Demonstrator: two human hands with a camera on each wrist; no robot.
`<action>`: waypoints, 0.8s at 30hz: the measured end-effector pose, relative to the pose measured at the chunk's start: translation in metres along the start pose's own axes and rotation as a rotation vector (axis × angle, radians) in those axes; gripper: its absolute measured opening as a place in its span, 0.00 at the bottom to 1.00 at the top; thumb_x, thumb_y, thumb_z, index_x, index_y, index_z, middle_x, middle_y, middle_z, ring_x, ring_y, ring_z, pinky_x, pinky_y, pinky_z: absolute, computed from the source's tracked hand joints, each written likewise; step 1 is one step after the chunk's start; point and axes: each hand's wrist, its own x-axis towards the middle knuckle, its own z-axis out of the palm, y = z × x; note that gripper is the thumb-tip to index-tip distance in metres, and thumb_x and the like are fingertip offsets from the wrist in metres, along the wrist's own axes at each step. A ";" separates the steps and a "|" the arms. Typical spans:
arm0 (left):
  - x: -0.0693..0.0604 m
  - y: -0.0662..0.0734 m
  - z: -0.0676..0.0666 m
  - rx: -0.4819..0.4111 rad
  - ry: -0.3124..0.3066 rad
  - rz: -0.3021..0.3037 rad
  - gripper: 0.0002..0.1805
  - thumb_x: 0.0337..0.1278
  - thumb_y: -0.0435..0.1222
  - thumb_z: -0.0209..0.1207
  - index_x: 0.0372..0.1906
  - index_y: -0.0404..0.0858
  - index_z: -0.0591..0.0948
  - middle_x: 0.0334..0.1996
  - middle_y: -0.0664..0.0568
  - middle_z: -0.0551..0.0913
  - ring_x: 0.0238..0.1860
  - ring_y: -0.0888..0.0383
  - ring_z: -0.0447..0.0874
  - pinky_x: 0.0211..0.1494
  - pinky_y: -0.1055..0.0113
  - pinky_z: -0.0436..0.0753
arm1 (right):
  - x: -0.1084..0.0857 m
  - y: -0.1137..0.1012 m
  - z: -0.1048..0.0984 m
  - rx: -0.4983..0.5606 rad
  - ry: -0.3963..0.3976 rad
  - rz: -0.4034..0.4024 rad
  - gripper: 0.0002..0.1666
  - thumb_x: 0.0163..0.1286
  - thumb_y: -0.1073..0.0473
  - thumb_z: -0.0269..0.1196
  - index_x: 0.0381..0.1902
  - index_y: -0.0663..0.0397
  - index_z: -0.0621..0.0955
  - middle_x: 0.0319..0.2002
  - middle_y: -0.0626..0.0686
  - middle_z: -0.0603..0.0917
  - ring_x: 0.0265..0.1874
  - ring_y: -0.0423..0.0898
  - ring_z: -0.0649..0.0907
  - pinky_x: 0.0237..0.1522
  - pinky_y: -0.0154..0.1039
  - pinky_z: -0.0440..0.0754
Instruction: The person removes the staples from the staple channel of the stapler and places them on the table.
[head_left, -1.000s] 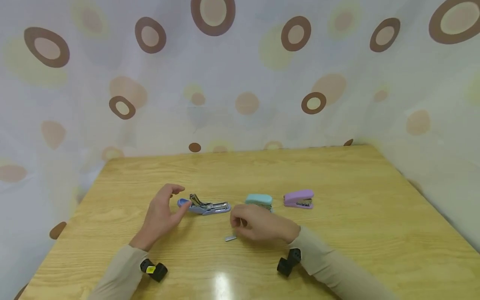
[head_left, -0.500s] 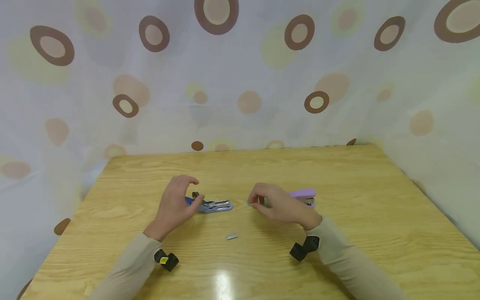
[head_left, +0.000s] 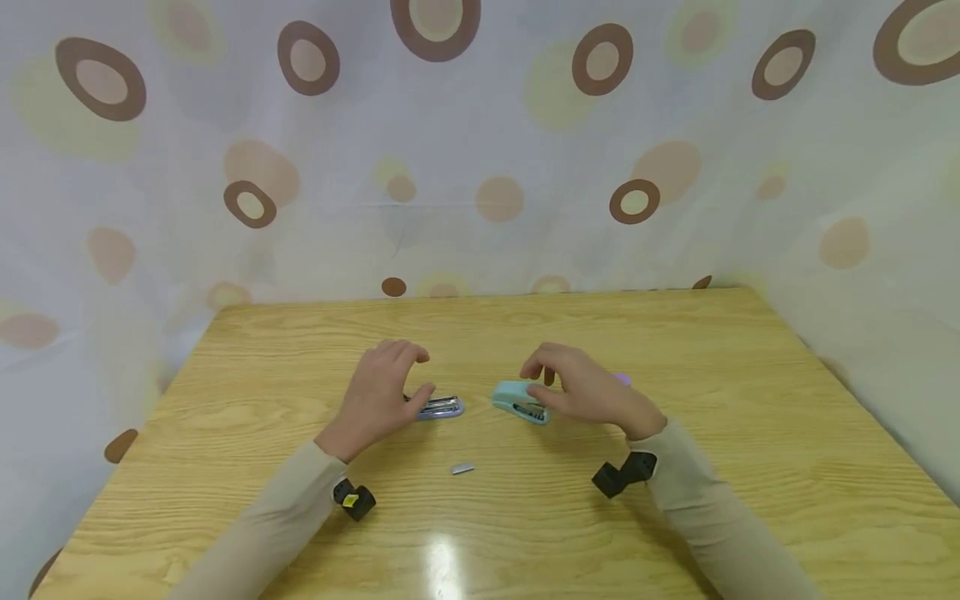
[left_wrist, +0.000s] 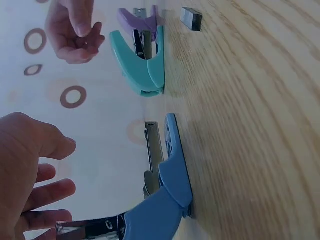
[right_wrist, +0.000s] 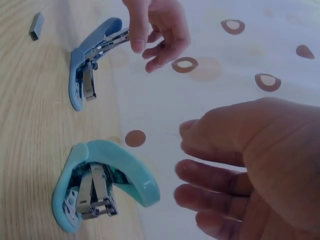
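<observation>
A blue stapler (head_left: 444, 407) lies opened out on the table, its metal magazine exposed and its top swung back. My left hand (head_left: 378, 402) hovers over its rear part, fingers loosely bent and holding nothing; in the left wrist view that stapler (left_wrist: 175, 175) stands apart from the thumb. Beside it is a teal stapler (head_left: 512, 393), closed up, with its metal front showing. Just above and right of it my right hand (head_left: 592, 390) is relaxed, and in the right wrist view a gap separates its fingers from the teal stapler (right_wrist: 120, 162).
Nearer me on the wooden table (head_left: 360, 533) lies a small strip of staples (head_left: 462, 468). A purple stapler (left_wrist: 137, 21) is mostly hidden behind my right hand in the head view. A patterned curtain (head_left: 450, 250) hangs behind the table.
My left hand has moved right and forward over the blue stapler. My right hand has gone from near the staple strip to the teal stapler, then lifted away; that stapler now sits slightly turned.
</observation>
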 end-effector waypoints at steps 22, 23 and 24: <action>0.029 0.048 0.035 -0.054 -0.284 0.050 0.18 0.53 0.38 0.66 0.48 0.38 0.77 0.45 0.48 0.83 0.48 0.50 0.79 0.46 0.55 0.78 | -0.005 0.018 0.003 0.035 -0.154 0.099 0.16 0.61 0.64 0.68 0.47 0.61 0.79 0.40 0.53 0.82 0.36 0.46 0.80 0.39 0.42 0.81; 0.031 0.050 0.037 -0.062 -0.295 0.053 0.18 0.53 0.38 0.66 0.48 0.38 0.77 0.45 0.47 0.83 0.48 0.50 0.79 0.46 0.54 0.78 | -0.005 0.019 0.003 0.038 -0.156 0.104 0.17 0.61 0.64 0.68 0.47 0.61 0.78 0.40 0.53 0.82 0.36 0.46 0.80 0.39 0.42 0.81; 0.033 0.052 0.040 -0.072 -0.303 0.056 0.18 0.53 0.37 0.66 0.48 0.38 0.77 0.45 0.47 0.83 0.48 0.49 0.79 0.46 0.55 0.79 | -0.005 0.021 0.003 0.040 -0.155 0.105 0.17 0.61 0.64 0.68 0.47 0.61 0.78 0.40 0.53 0.82 0.35 0.46 0.80 0.38 0.41 0.81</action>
